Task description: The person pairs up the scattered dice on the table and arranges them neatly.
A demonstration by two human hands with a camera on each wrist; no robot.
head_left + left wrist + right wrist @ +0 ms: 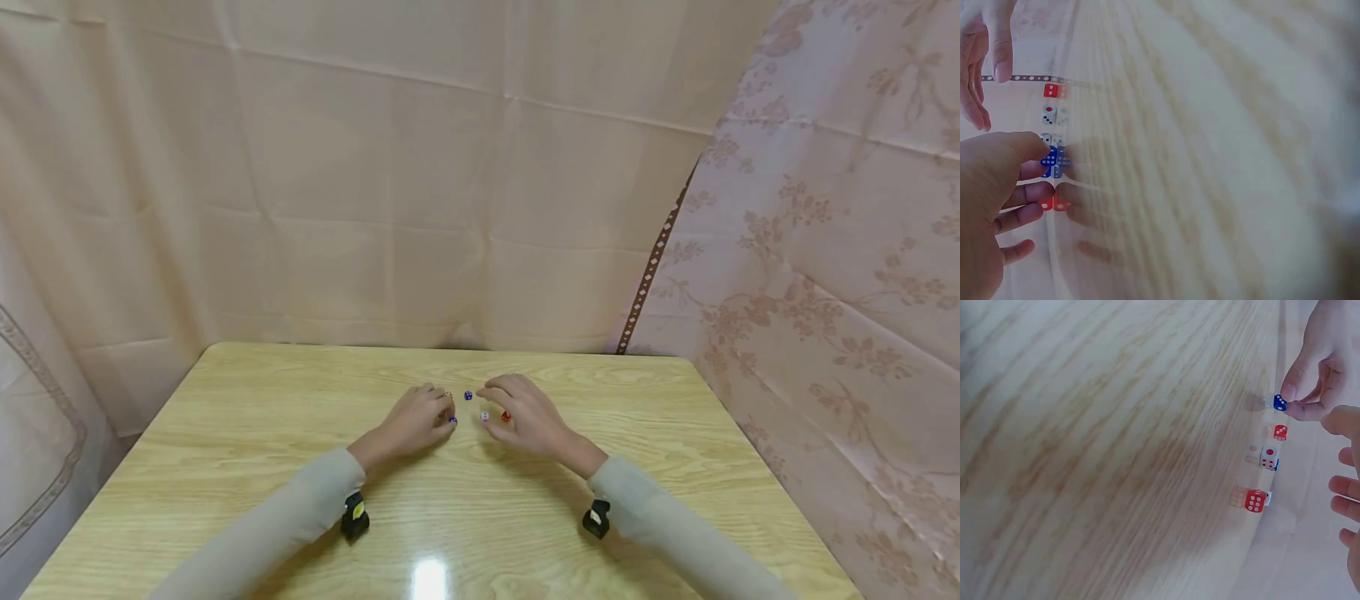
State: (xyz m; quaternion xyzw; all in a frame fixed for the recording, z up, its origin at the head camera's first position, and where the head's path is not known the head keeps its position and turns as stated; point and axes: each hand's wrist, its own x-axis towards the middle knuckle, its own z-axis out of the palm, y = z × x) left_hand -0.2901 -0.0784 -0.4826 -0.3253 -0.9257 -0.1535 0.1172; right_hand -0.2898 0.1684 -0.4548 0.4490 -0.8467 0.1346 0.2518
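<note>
Several small dice lie near the middle of the table. My left hand [415, 421] pinches a blue die [1280, 402] between thumb and index finger, low at the tabletop. A red die [1280, 432] sits close to those fingers. Farther back is another blue die [468, 395]. My right hand [528, 421], fingers apart and loosely bent, holds nothing and hovers around a white die [484, 416] and a red die [506, 416]. In the right wrist view, one more white die [1269, 498] is mostly hidden behind the nearer red die [1255, 500].
The pale wooden table [247, 433] has a glossy surface that mirrors the dice. A beige curtain [375, 208] hangs behind its far edge, and a floral curtain [840, 292] hangs on the right. Black wrist cameras [356, 518] are worn over the grey sleeves.
</note>
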